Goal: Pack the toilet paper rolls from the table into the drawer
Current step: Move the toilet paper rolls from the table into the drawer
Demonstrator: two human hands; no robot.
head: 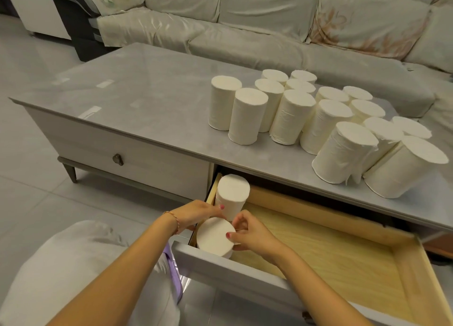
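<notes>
Both hands meet at the drawer's near left corner: the left hand (196,214) and the right hand (247,231) each curl their fingers around the near roll (215,237), an upright, cream, coreless-looking cylinder. Just behind it, a second roll (232,195) stands against the left wall of the open drawer (343,259), whose pale wood floor is otherwise bare. Beyond, the remaining rolls (318,114) stand clustered upright on the right part of the glossy grey table (137,100). A covered sofa (245,26) runs behind. The drawer's right end is cut off.
</notes>
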